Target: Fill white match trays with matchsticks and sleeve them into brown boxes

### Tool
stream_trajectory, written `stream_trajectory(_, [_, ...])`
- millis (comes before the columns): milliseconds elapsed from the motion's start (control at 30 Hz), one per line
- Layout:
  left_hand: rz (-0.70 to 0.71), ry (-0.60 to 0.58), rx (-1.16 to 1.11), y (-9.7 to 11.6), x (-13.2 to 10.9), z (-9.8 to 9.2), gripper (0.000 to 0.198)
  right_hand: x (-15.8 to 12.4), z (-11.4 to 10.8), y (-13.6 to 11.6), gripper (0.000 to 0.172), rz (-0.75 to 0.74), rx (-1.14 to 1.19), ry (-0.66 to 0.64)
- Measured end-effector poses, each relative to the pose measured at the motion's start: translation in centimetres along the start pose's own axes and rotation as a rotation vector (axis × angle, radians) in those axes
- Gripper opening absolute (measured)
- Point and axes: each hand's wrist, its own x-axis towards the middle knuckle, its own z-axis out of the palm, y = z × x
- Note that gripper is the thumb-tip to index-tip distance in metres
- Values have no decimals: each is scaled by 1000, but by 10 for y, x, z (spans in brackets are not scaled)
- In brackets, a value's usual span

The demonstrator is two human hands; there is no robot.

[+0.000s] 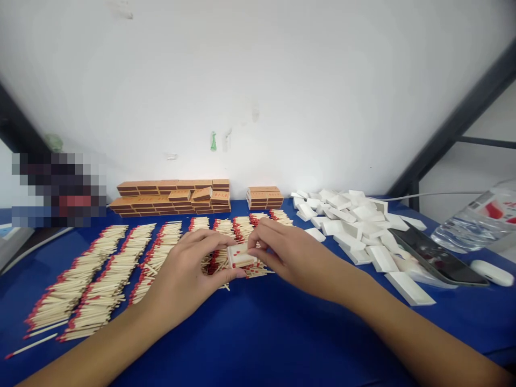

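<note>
My left hand (189, 271) holds a small white matchbox tray (241, 256) with red-tipped matches in it, just above the blue table (258, 333). My right hand (286, 250) pinches at the tray's right end, fingers closed on the matches there. Under both hands lie rows of red-tipped matches (105, 274), spread from the left edge to the middle.
Stacked brown matchbox sleeves (173, 198) and a smaller stack (265, 197) line the wall. A heap of empty white trays (355, 220) lies at right, beside a dark phone (437, 252), a white earbud case (492, 272) and a plastic bottle (479, 217).
</note>
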Motion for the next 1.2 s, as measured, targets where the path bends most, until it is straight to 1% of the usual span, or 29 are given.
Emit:
stream_trajectory(67, [2, -5, -1, 1, -1, 1, 39, 1, 7, -3, 12, -16, -26, -11])
stream_trajectory(167, [-5, -7, -2, 2, -1, 0, 37, 2, 11, -1, 11, -28, 9, -32])
stream_trajectory(267, [-23, -2, 12, 1, 1, -2, 35, 1, 3, 7, 14, -12, 49, 16])
stream_trajectory(333, [-35, 20, 38, -1, 3, -3, 35, -1, -7, 15, 14, 36, 35, 21])
stream_trajectory(367, [-42, 37, 53, -3, 3, -4, 35, -1, -12, 19, 14, 66, 26, -10])
stream_trajectory(433, [-53, 69, 76, -4, 3, -5, 36, -3, -19, 26, 14, 120, 26, -130])
stream_trajectory(533, [-65, 81, 80, -5, 3, -5, 37, -6, -20, 32, 18, 163, 70, -296])
stream_trajectory(600, [-59, 78, 75, -5, 3, -5, 36, -6, -17, 32, 19, 164, 104, -356])
stream_trajectory(800, [-53, 64, 69, -4, 5, -5, 36, -3, -10, 32, 12, 193, 159, -463])
stream_trajectory(900, [-46, 63, 80, -5, 5, -4, 36, -4, -14, 33, 10, 191, 171, -457])
stream_trajectory(1100, [-3, 22, 58, -5, 2, -2, 35, -7, -26, 32, 13, 194, 247, -356])
stream_trajectory(1200, [10, -26, 45, -3, 0, -1, 36, -5, -27, 28, 14, 176, 257, -290])
